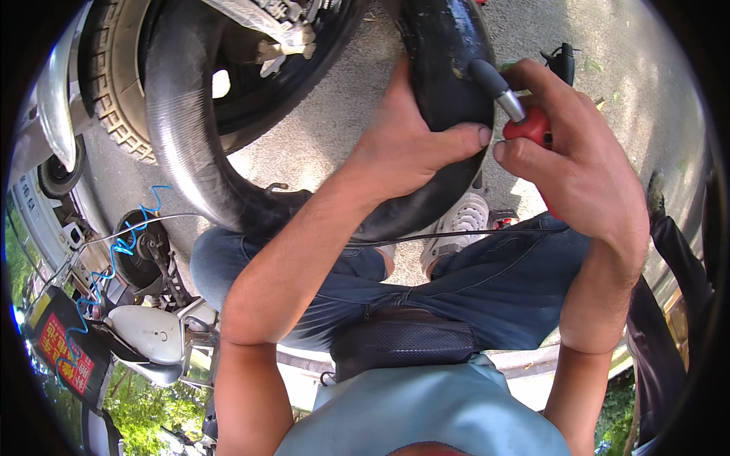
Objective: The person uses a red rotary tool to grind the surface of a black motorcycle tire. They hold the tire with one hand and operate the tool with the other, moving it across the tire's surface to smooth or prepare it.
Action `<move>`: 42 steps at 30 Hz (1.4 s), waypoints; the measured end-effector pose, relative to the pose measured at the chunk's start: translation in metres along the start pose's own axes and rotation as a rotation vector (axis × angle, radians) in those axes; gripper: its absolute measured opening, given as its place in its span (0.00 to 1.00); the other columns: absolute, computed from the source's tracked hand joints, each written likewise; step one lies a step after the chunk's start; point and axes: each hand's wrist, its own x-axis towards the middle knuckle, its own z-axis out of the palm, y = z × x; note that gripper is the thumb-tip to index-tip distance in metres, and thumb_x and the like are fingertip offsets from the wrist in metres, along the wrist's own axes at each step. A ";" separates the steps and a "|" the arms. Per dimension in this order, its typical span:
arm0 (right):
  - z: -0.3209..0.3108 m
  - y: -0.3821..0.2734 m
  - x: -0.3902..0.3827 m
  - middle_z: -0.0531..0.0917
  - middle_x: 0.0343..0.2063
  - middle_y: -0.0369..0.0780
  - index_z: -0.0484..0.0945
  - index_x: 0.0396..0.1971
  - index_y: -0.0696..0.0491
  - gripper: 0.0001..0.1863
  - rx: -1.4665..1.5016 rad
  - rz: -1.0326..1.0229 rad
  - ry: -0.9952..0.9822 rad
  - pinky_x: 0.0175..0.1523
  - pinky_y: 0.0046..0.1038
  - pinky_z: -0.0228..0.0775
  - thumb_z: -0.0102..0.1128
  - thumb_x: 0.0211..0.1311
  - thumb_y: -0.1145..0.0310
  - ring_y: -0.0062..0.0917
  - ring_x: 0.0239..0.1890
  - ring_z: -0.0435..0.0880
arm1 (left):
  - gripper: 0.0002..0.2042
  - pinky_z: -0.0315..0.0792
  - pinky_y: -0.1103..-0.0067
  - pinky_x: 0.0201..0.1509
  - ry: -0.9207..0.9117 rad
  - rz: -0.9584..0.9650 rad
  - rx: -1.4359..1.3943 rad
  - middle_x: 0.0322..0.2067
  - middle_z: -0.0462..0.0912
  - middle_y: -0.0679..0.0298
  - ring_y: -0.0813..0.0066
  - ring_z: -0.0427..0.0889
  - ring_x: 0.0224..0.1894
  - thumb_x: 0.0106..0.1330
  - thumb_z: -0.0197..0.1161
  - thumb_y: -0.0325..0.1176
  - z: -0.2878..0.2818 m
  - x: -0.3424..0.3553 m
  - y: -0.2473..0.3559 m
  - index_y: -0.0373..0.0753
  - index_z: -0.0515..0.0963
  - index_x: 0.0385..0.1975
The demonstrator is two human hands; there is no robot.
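A large black inner tube [182, 129] stands in front of me, looping from the left round to the right, its lower part by my knees. My left hand [407, 148] is wrapped round its right-hand side, the thumb pressed on the near face and the other fingers hidden behind. Closed around a red-bodied hand tool [530, 128], my right hand [589, 163] is just right of the tube. The tool's silver neck leads to a curved dark tip at the tube's surface; whether the tip touches it I cannot tell. Part of the tool's body is hidden by my palm.
A knobbly-treaded wheel [122, 83] and metal vehicle parts stand at the upper left. A thin dark line [456, 233] crosses above my thighs. Coiled blue hose [125, 245] hangs at left near a parked scooter [148, 330]. A small black object [561, 64] lies beyond my right hand.
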 end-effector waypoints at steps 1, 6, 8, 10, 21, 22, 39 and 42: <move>-0.001 -0.003 0.002 0.78 0.33 0.41 0.75 0.57 0.60 0.28 -0.028 0.013 -0.013 0.42 0.28 0.72 0.68 0.55 0.71 0.23 0.36 0.76 | 0.41 0.79 0.73 0.55 -0.008 0.008 -0.030 0.52 0.78 0.58 0.72 0.80 0.52 0.56 0.78 0.30 0.000 0.000 -0.002 0.33 0.60 0.67; -0.001 0.000 0.004 0.79 0.31 0.40 0.75 0.57 0.61 0.27 0.023 0.042 -0.009 0.38 0.27 0.71 0.68 0.56 0.70 0.22 0.32 0.76 | 0.41 0.79 0.73 0.55 0.003 -0.030 0.046 0.52 0.78 0.58 0.72 0.80 0.52 0.56 0.78 0.30 0.000 0.001 0.002 0.34 0.60 0.67; 0.000 0.000 0.006 0.79 0.30 0.39 0.76 0.56 0.62 0.27 0.041 0.063 -0.042 0.37 0.27 0.71 0.68 0.56 0.70 0.22 0.32 0.76 | 0.41 0.79 0.73 0.55 0.007 -0.020 0.074 0.52 0.78 0.58 0.72 0.80 0.51 0.56 0.78 0.31 0.000 0.002 0.000 0.34 0.60 0.67; 0.000 -0.001 0.007 0.79 0.28 0.42 0.77 0.55 0.62 0.26 -0.041 0.026 -0.020 0.36 0.30 0.71 0.68 0.56 0.69 0.24 0.30 0.77 | 0.41 0.79 0.72 0.56 0.004 -0.006 0.085 0.52 0.78 0.58 0.71 0.80 0.52 0.55 0.77 0.31 -0.001 0.004 -0.005 0.33 0.60 0.68; -0.006 0.007 0.010 0.83 0.36 0.42 0.77 0.60 0.61 0.31 0.051 0.057 -0.007 0.42 0.29 0.76 0.71 0.57 0.67 0.26 0.36 0.83 | 0.43 0.78 0.70 0.59 0.012 -0.015 0.143 0.52 0.79 0.56 0.67 0.81 0.53 0.55 0.78 0.34 -0.002 0.004 -0.010 0.32 0.59 0.68; -0.008 0.006 0.009 0.83 0.38 0.42 0.77 0.61 0.60 0.31 0.076 0.104 -0.022 0.43 0.29 0.77 0.71 0.57 0.67 0.26 0.37 0.83 | 0.43 0.78 0.70 0.59 0.019 -0.020 0.150 0.51 0.79 0.56 0.67 0.81 0.53 0.55 0.78 0.34 -0.001 0.004 -0.008 0.32 0.59 0.68; -0.003 -0.006 0.013 0.81 0.24 0.43 0.78 0.58 0.64 0.29 -0.187 0.072 -0.089 0.35 0.31 0.73 0.69 0.57 0.68 0.27 0.27 0.81 | 0.39 0.79 0.69 0.54 0.080 0.037 0.258 0.47 0.80 0.55 0.66 0.83 0.48 0.52 0.77 0.36 -0.004 0.005 -0.016 0.32 0.64 0.63; -0.004 0.005 0.013 0.82 0.24 0.41 0.78 0.58 0.64 0.29 -0.075 -0.019 -0.055 0.35 0.30 0.73 0.70 0.57 0.68 0.25 0.27 0.81 | 0.39 0.79 0.69 0.54 0.088 0.007 0.260 0.47 0.81 0.54 0.65 0.83 0.48 0.52 0.77 0.37 -0.002 0.004 -0.013 0.31 0.63 0.63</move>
